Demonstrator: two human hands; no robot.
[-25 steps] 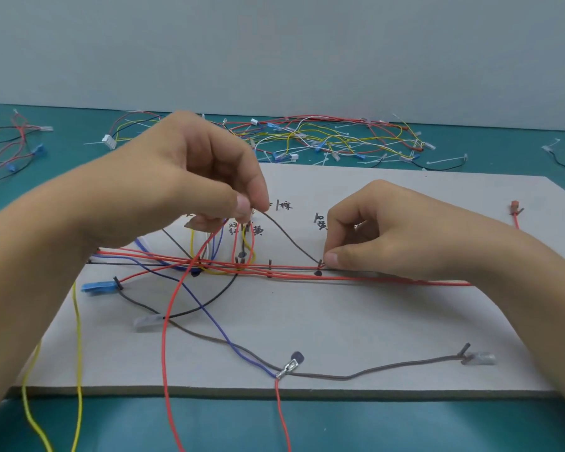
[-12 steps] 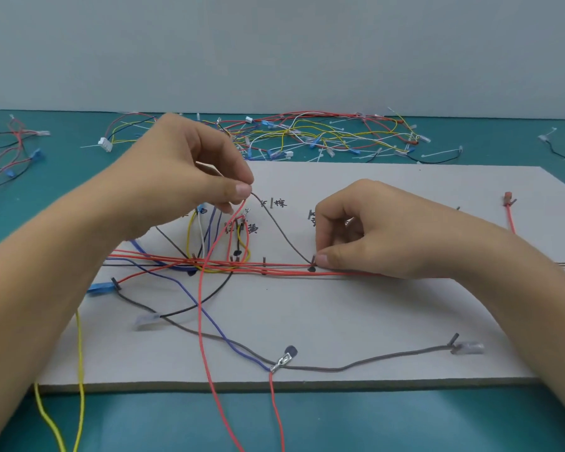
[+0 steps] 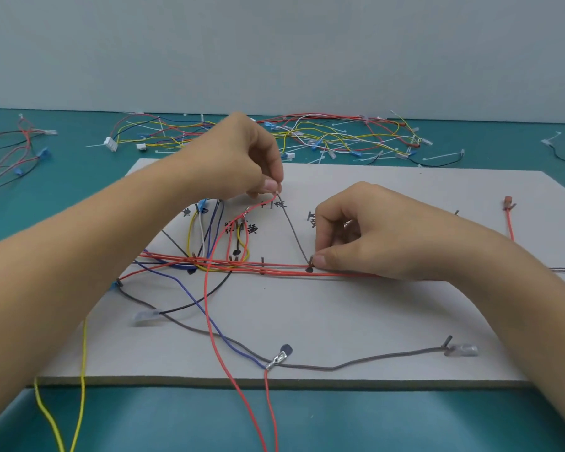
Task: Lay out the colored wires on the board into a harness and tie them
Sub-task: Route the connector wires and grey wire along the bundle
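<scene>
While the left hand [image 3: 242, 161] pinches a red wire [image 3: 206, 305] above the board [image 3: 372, 308], the right hand [image 3: 366, 230] holds a brown wire [image 3: 294, 230] down at a peg [image 3: 311, 260]
Left thumb and forefinger are closed on the red wire's upper end, the other fingers curled; from there the wire loops down beneath that hand, crosses the board and drops over its near edge. The brown wire slants from the same fingertips to the right hand, whose thumb and forefinger pinch it just beside the peg, the remaining fingers tucked in. Under the right thumb a bundle of red wires [image 3: 265, 267] lies flat along the board, running towards the left forearm. Below that forearm a blue wire [image 3: 242, 350] crosses the board and a yellow wire [image 3: 84, 353] hangs off it. Beyond both hands a heap of loose wires [image 3: 323, 135] lies on the teal surface [image 3: 307, 419]
</scene>
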